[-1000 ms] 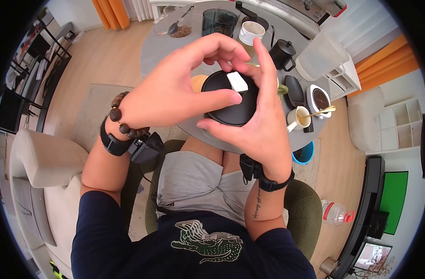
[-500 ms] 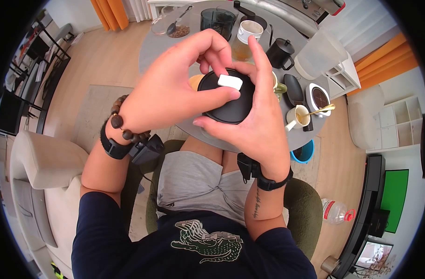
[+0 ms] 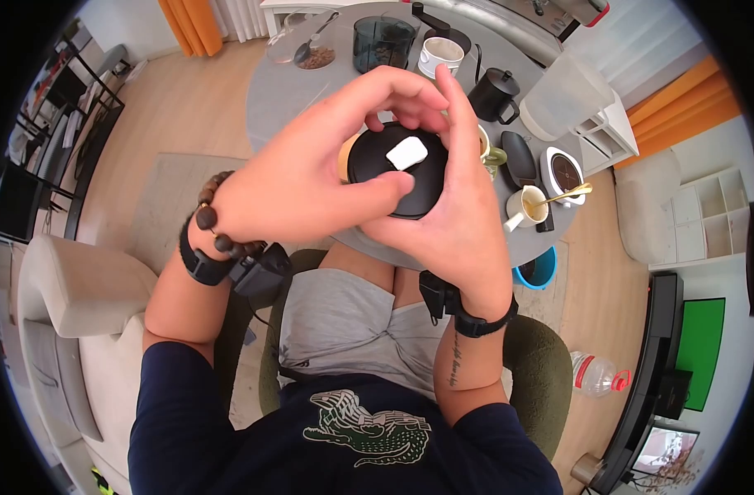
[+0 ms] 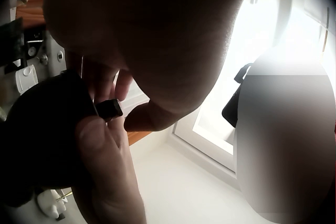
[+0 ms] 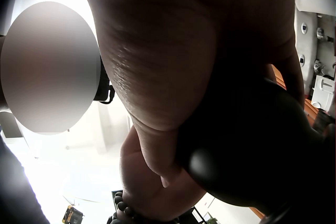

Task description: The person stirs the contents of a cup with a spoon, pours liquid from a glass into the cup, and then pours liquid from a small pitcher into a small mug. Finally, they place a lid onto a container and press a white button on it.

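In the head view my right hand (image 3: 463, 206) curls round a black round object (image 3: 422, 186) in front of my chest. From the middle of its flat face stands a small block-shaped knob (image 3: 407, 153), bright white there. Against the light the same knob (image 4: 110, 109) looks dark in the left wrist view. My left hand (image 3: 335, 157) arches over that face, its fingers bent and spread beyond the knob. The left thumb lies just below the knob, with a gap from the fingers. Much of the object's body is hidden behind my hands; its dark curved side (image 5: 252, 145) fills the right wrist view.
On the grey round table (image 3: 269, 87) stand a dark transparent container (image 3: 385, 43), a white-topped cup (image 3: 440, 56), a black pitcher (image 3: 495, 93), a small white jug (image 3: 525, 206) with a gold spoon (image 3: 562, 196) and a white scale (image 3: 563, 172). A blue bin (image 3: 538, 271) is below.
The knob has turned counterclockwise as seen in the head view. My left thumb has come off it and sits lower now. The right hand keeps its hold on the black object, with a slight shift left.
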`<state>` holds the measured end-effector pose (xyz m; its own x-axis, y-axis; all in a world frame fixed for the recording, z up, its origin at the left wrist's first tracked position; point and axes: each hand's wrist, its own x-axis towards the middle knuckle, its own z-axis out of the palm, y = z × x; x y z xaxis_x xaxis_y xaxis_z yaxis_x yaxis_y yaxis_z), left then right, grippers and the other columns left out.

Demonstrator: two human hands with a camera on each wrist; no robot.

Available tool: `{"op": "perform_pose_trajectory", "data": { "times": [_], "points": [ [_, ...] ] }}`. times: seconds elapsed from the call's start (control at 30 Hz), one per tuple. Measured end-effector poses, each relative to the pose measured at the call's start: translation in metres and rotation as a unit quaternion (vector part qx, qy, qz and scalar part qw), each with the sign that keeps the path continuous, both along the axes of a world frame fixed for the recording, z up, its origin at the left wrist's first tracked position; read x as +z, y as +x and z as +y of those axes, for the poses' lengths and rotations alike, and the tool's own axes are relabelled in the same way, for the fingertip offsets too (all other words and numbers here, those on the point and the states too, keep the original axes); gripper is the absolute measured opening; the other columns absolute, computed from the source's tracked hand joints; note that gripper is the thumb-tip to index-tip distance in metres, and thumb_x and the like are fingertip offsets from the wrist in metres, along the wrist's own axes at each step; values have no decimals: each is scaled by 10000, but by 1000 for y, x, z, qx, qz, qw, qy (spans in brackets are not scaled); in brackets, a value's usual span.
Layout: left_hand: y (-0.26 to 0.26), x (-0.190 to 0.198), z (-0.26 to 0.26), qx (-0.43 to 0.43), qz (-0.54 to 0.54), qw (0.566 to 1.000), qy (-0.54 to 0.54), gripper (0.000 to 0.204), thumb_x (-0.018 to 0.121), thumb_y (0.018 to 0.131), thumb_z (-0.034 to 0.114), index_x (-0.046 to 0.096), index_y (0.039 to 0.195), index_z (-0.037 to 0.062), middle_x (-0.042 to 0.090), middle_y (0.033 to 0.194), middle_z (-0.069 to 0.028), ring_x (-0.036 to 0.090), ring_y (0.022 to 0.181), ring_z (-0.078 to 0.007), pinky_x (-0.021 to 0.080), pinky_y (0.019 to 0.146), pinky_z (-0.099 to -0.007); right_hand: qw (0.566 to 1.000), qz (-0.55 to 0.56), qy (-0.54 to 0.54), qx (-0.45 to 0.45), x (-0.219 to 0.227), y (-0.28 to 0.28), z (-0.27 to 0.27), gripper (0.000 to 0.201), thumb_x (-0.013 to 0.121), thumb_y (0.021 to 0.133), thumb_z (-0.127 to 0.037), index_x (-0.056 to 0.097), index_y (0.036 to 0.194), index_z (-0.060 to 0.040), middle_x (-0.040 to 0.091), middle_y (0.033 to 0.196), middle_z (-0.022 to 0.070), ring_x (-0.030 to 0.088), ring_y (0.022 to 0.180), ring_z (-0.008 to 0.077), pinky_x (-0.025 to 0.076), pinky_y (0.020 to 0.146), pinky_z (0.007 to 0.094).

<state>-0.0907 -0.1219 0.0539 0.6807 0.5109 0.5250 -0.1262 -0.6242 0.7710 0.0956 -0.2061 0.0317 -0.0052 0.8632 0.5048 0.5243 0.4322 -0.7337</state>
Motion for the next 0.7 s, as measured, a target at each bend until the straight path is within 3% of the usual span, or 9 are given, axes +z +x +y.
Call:
{"op": "perform_pose_trajectory", "data": {
  "times": [0.03, 0.13, 0.2, 0.43, 0.7],
  "points": [
    [-2, -1, 4, -65, -15, 996, -53, 713, 757, 905, 72, 544, 1583, 14, 713, 1411, -87, 620, 1410, -246, 412, 1251, -412, 1000, 1, 0, 0, 0, 0, 0, 1380, 1016, 664, -194, 254, 1808, -80, 687, 1445, 200, 678, 1376, 336, 531, 1187, 466],
    [-9, 4, 12, -109, 8, 990, -89, 707, 729, 942, 114, 521, 1608, -4, 728, 1453, -124, 579, 1516, -263, 380, 1306, -441, 999, 31, 1, 10, 0, 0, 0, 1396, 1042, 662, -227, 256, 1805, -73, 681, 1462, 211, 668, 1395, 353, 527, 1196, 479],
    [-13, 7, 16, -125, 16, 987, -99, 699, 733, 955, 129, 520, 1608, 1, 735, 1463, -139, 581, 1515, -262, 380, 1308, -442, 999, -32, 21, -13, 2, 1, -2, 1417, 1068, 657, -266, 259, 1804, -73, 654, 1503, 226, 653, 1409, 367, 526, 1196, 491],
    [-19, 7, 20, -165, 23, 975, -145, 551, 716, 1057, 90, 551, 1576, 10, 762, 1445, -161, 579, 1530, -265, 383, 1320, -441, 1000, -15, -8, -7, 4, 0, -4, 1442, 1083, 648, -300, 256, 1808, -78, 590, 1579, 240, 631, 1422, 374, 521, 1195, 500],
    [-17, 5, 23, -147, 25, 979, -137, 443, 779, 1018, 10, 623, 1432, 18, 769, 1392, -136, 645, 1446, -246, 469, 1251, -419, 1000, 3, -4, 9, 1, 0, -2, 1439, 1082, 658, -294, 245, 1807, -67, 667, 1441, 211, 681, 1335, 356, 541, 1160, 482]
  ]
}}
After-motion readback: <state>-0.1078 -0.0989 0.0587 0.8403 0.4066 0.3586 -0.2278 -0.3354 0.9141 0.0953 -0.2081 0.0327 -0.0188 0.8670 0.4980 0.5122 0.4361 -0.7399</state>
